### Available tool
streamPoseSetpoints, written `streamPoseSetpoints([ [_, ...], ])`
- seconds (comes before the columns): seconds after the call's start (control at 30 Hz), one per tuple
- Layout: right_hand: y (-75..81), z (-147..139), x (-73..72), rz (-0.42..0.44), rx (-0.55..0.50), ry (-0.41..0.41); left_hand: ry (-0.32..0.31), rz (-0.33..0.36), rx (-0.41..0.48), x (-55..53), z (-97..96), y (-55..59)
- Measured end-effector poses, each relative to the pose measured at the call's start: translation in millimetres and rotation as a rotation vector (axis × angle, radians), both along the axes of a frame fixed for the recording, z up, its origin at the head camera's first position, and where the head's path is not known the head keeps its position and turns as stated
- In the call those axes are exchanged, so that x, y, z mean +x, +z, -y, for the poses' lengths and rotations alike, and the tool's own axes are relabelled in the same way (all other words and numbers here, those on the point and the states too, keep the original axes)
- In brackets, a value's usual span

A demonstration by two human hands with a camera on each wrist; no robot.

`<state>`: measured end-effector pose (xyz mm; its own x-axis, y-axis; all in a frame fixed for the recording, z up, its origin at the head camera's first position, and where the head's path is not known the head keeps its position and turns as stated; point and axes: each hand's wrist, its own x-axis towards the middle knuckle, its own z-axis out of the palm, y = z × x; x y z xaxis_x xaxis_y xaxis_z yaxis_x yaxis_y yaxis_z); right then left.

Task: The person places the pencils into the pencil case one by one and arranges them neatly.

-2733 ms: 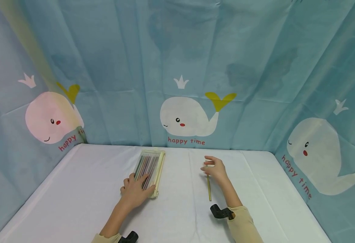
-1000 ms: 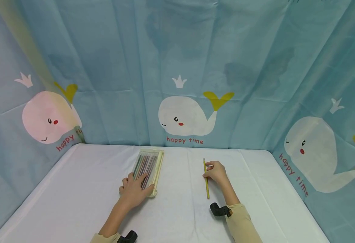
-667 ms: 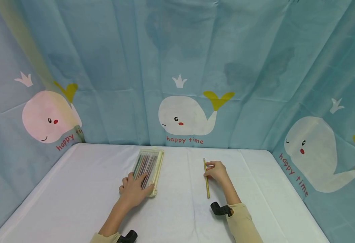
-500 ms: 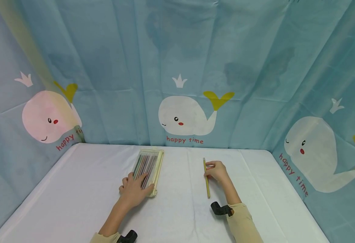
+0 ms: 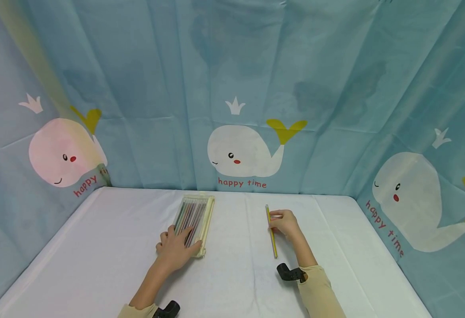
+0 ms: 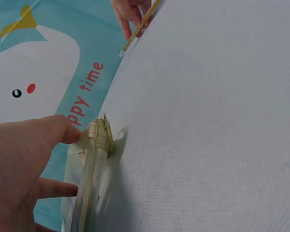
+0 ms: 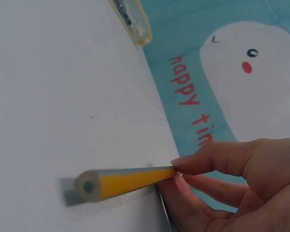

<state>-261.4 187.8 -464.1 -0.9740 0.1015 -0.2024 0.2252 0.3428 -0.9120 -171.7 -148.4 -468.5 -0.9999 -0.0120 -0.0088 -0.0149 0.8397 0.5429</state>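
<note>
A see-through pencil case (image 5: 205, 216) with a pale yellow zip edge and several coloured pencils inside lies left of centre on the white table. Across its near end rests my left hand (image 5: 174, 251), fingers spread on top and thumb along the zip side. In the left wrist view, the thumb touches the corner by the zip (image 6: 97, 145). My right hand (image 5: 285, 224) pinches a yellow pencil (image 5: 272, 238) with grey stripes between thumb and fingertips. The pencil's near end, flat and unsharpened with a dark core, points at the right wrist camera. Its far end has a silvery tip.
The white-covered table (image 5: 232, 282) runs back to a blue curtain (image 5: 156, 154) printed with whales, which also hangs at both sides. A black wrist camera (image 5: 289, 272) sits at the right sleeve.
The right hand has gone from loose fingers over the pencil to pinching it. The pencil has turned, showing stripes, and its near end has swung slightly right. The left hand stays on the case.
</note>
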Motion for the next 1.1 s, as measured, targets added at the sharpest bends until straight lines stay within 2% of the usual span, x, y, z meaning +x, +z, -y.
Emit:
streamPoseSetpoints([
  [0.37,-0.6,0.8,-0.8,0.019,-0.056,0.026,0.003,-0.008,0.010,1.4,0.0,-1.9],
  [1.1,-3.2,1.5,-4.0,0.070,-0.245,0.192,0.000,-0.001,0.023,2.6,-0.1,0.7],
])
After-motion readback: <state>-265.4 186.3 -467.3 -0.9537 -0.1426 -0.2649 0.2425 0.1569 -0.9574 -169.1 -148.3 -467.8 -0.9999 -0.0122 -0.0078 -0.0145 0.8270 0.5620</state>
